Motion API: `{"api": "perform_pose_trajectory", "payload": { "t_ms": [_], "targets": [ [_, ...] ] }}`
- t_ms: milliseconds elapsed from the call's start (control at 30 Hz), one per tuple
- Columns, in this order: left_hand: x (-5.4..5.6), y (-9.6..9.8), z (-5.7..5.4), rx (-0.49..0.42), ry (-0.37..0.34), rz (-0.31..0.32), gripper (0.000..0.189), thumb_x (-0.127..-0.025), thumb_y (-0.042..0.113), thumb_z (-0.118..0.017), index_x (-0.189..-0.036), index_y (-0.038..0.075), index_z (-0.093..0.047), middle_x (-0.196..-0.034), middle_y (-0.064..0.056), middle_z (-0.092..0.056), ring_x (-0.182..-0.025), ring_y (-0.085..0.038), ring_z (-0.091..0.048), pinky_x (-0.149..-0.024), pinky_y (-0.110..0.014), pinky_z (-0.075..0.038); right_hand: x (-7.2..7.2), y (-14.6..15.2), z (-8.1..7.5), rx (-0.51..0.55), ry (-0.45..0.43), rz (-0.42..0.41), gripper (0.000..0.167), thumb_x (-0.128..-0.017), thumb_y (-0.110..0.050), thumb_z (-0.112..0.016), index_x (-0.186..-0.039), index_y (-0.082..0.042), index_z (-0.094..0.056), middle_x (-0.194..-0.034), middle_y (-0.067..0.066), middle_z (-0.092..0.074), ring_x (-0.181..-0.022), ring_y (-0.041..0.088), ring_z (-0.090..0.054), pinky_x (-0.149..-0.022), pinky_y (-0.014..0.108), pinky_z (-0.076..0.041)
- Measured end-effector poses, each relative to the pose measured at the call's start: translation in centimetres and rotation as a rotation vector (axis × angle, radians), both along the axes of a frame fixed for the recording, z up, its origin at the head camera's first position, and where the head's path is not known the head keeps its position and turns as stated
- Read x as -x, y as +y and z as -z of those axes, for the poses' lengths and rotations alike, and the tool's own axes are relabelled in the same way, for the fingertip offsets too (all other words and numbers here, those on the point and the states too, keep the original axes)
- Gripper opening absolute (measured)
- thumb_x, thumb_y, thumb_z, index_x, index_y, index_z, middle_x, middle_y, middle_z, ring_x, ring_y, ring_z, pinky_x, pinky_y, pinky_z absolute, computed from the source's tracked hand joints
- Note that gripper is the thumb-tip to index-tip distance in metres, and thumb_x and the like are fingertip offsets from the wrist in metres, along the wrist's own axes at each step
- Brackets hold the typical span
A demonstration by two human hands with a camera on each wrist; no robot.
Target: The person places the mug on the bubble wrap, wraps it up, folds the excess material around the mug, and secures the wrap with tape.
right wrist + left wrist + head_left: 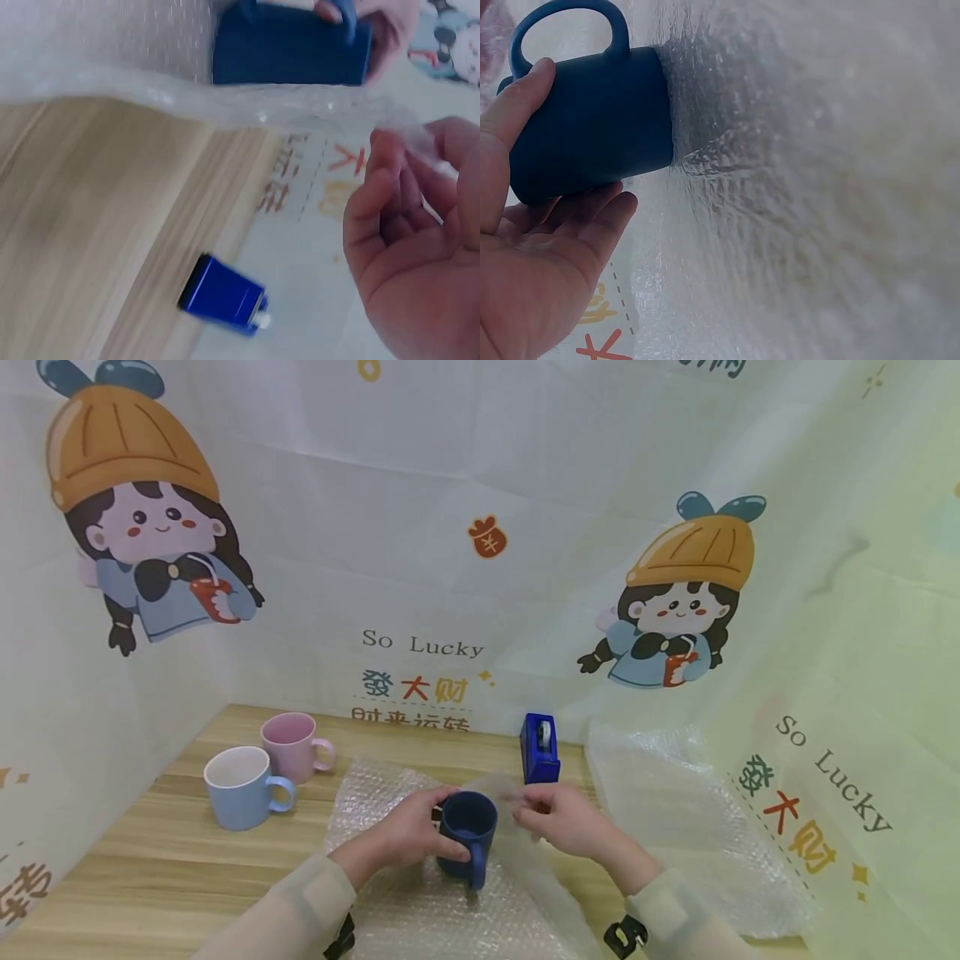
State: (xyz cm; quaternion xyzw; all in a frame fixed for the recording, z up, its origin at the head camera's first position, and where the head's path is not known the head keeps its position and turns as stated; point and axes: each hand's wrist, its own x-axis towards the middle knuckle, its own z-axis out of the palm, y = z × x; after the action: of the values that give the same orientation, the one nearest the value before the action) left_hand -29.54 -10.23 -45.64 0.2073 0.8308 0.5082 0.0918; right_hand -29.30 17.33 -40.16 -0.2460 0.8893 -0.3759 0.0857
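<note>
The work in hand looks like wrapping the dark blue mug (470, 835), seemingly at the stage where the sheet is brought up round it. The mug is on the bubble wrap (420, 910) over the middle of the table (150, 860), rim up, handle turned toward the near edge. The left hand (405, 831) grips it, thumb by the handle and fingers round the opposite side; the right hand (566, 818) pinches the raised border of the wrap between thumb and fingertips, on the mug's right. The next move would likely call for drawing that border across the mug while the left hand steadies it, then making room for the fold. The blue tape dispenser (540, 771), by the far edge, seems meant for fastening afterwards. A pink mug (288, 752) is near the far left corner, with a light blue mug (238, 793) just beside it toward the left edge; a second sheet (675, 827) of bubble wrap lies along the right edge. The printed cloth (420, 568) behind the table reads "So Lucky", then "發大财" and "时来运转"; part of this repeats at the right. I can make out no brand on the mugs or the dispenser.
</note>
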Motion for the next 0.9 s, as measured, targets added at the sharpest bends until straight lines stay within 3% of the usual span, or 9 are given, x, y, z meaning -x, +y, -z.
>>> {"api": "perform_pose_trajectory", "payload": {
  "t_ms": [67, 167, 267, 433, 567, 667, 767, 900],
  "targets": [
    [0.0, 0.1, 0.0, -0.004, -0.01, 0.002, 0.077, -0.078, 0.008, -0.098, -0.146, 0.0, -0.062, -0.135, -0.016, -0.074, -0.13, -0.042, -0.07, -0.108, -0.053, -0.061, -0.2, -0.7, 0.2, -0.03, 0.014, -0.065, 0.023, -0.108, -0.018, -0.066, -0.12, -0.005, -0.079, -0.083, 0.001, -0.071, -0.066, 0.007, -0.057, -0.057, 0.021, -0.046],
    [0.0, 0.2, 0.0, 0.009, -0.018, -0.007, 0.079, -0.079, 0.01, -0.099, -0.148, 0.002, -0.061, -0.138, -0.014, -0.073, -0.132, -0.041, -0.069, -0.109, -0.052, -0.06, -0.5, -1.6, 0.5, -0.074, 0.025, -0.124, 0.031, -0.108, -0.025, -0.068, -0.129, -0.005, -0.078, -0.088, -0.004, -0.071, -0.07, 0.005, -0.058, -0.062, 0.022, -0.05],
    [0.0, 0.2, 0.0, 0.024, -0.021, -0.015, 0.082, -0.079, 0.012, -0.099, -0.15, 0.003, -0.061, -0.14, -0.014, -0.072, -0.132, -0.041, -0.068, -0.109, -0.052, -0.06, -0.5, -2.2, 0.8, -0.096, 0.015, -0.125, 0.031, -0.111, -0.034, -0.064, -0.122, -0.009, -0.081, -0.089, -0.006, -0.07, -0.072, 0.006, -0.058, -0.065, 0.024, -0.051],
    [0.0, 0.1, 0.2, 0.027, -0.02, -0.025, 0.082, -0.078, 0.013, -0.1, -0.15, 0.003, -0.061, -0.14, -0.014, -0.072, -0.132, -0.04, -0.068, -0.11, -0.052, -0.059, 0.3, -2.8, 1.5, -0.069, 0.014, -0.074, 0.036, -0.115, -0.033, -0.059, -0.091, -0.012, -0.076, -0.067, -0.008, -0.053, -0.059, 0.006, -0.046, -0.057, 0.023, -0.041],
    [0.1, -0.1, 0.3, 0.029, -0.017, -0.021, 0.081, -0.079, 0.014, -0.099, -0.15, 0.003, -0.061, -0.14, -0.014, -0.072, -0.132, -0.04, -0.068, -0.11, -0.053, -0.059, 1.2, -3.4, 1.8, -0.091, 0.071, -0.032, 0.027, -0.111, -0.029, -0.067, -0.093, -0.017, -0.083, -0.065, -0.009, -0.059, -0.058, 0.005, -0.043, -0.058, 0.021, -0.038],
    [0.1, -0.2, 0.4, 0.025, -0.014, -0.012, 0.08, -0.079, 0.014, -0.099, -0.149, 0.003, -0.062, -0.139, -0.013, -0.073, -0.131, -0.039, -0.069, -0.109, -0.052, -0.06, 1.7, -4.0, 1.9, -0.127, 0.104, -0.003, 0.021, -0.106, -0.029, -0.074, -0.092, -0.016, -0.082, -0.074, -0.008, -0.067, -0.063, 0.005, -0.049, -0.061, 0.021, -0.042],
    [0.1, -0.2, 0.3, 0.03, -0.009, -0.016, 0.081, -0.079, 0.014, -0.099, -0.149, 0.001, -0.061, -0.14, -0.014, -0.072, -0.131, -0.04, -0.069, -0.109, -0.051, -0.06, 1.9, -4.4, 1.7, -0.135, 0.069, 0.055, 0.022, -0.1, -0.029, -0.082, -0.097, -0.009, -0.07, -0.076, -0.005, -0.062, -0.062, 0.007, -0.054, -0.059, 0.023, -0.045],
    [0.1, -0.1, 0.2, 0.037, -0.01, -0.022, 0.084, -0.079, 0.014, -0.099, -0.151, 0.0, -0.059, -0.142, -0.016, -0.071, -0.133, -0.042, -0.068, -0.109, -0.051, -0.06, 2.0, -4.3, 1.4, -0.193, -0.042, 0.146, 0.038, -0.097, -0.037, -0.083, -0.084, -0.011, -0.059, -0.067, -0.002, -0.056, -0.053, 0.013, -0.053, -0.052, 0.026, -0.042]
  ]
}}
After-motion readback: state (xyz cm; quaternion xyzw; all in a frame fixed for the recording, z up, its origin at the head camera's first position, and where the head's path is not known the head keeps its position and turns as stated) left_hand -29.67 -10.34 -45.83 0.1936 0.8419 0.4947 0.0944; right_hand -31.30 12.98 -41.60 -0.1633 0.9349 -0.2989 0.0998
